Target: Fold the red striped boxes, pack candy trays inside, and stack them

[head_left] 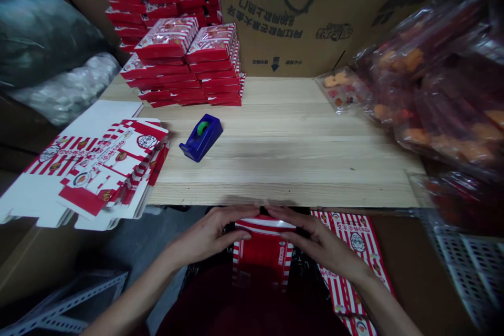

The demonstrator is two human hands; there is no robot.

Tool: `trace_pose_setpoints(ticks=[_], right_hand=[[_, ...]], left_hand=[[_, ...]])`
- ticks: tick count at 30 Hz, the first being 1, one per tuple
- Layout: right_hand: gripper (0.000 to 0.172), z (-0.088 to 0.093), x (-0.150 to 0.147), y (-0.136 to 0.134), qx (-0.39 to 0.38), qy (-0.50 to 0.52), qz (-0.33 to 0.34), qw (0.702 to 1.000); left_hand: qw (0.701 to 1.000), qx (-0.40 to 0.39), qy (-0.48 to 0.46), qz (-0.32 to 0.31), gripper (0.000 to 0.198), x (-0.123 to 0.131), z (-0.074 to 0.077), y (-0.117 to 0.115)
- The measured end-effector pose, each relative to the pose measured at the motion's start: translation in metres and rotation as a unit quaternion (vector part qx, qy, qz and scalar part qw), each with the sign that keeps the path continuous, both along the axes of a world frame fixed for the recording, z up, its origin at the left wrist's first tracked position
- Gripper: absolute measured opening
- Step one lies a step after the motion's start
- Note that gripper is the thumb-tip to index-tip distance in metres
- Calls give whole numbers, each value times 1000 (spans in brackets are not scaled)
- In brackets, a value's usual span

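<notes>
A red box with white stripes (262,260) rests upright against my lap, below the table's front edge. My left hand (222,228) grips its upper left corner, thumb on the near face and fingers over the top. At the upper right corner my right hand (305,231) holds it the same way. Between the hands runs the box's pale top edge; its far side is hidden. Beyond them on the table stands a blue tape dispenser (207,137) with a green roll. Striped red-and-white card pieces (356,257) lie below the table edge, beside my right forearm.
Flat printed cartons (114,163) overlap the table's left edge. Stacked red boxes (177,68) stand at the back left, before a large brown carton (283,26). Clear bags of orange pieces (444,94) pile up at the right. A white perforated rack (472,268) stands lower right.
</notes>
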State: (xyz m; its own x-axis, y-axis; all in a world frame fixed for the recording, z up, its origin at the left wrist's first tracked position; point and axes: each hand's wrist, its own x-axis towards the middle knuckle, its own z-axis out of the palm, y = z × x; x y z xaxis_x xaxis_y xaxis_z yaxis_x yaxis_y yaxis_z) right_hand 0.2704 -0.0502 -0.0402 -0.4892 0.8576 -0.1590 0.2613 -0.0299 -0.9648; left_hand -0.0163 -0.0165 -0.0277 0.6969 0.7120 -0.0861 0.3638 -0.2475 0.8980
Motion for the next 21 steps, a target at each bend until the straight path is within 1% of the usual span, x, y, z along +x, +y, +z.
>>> trace_pose_setpoints(ticks=[3, 5, 7, 9, 11, 13, 15, 16, 17, 18, 19, 20, 21], right_hand=[[49, 2, 0, -5, 35, -12, 10, 999], [50, 2, -1, -5, 51, -14, 21, 998], [49, 0, -2, -5, 61, -15, 32, 998], [44, -3, -4, -5, 54, -13, 35, 998], [35, -9, -9, -5, 37, 1, 7, 999], [26, -16, -17, -3, 30, 18, -52, 998], [23, -24, -25, 1, 37, 26, -99, 994], [23, -29, -28, 3, 42, 26, -110, 993], [24, -33, -30, 5, 44, 25, -114, 992], [24, -37, -30, 6, 43, 26, -114, 992], [25, -40, -29, 7, 36, 26, -116, 992], [26, -42, -27, 7, 25, 25, -120, 992], [27, -44, -24, 6, 13, 22, -125, 992]], left_hand=[[999, 4, -20, 42, 46, 2, -13, -7], [998, -7, -31, 51, 43, 2, -19, -5], [998, -19, -45, 47, 39, 1, -21, -1], [997, -24, -57, 40, 34, 2, -21, 2], [996, -28, -67, 42, 30, 5, -20, 3], [995, -25, -79, 58, 28, 10, -21, 0], [993, -19, -87, 72, 27, 13, -23, -1], [993, -16, -86, 81, 26, 12, -25, 0], [992, -12, -81, 101, 27, 9, -25, 4], [987, -2, -74, 140, 28, 3, -24, 10], [977, 20, -67, 203, 29, -6, -22, 19], [955, 55, -61, 286, 30, -17, -20, 30], [920, 96, -53, 376, 32, -29, -17, 43]])
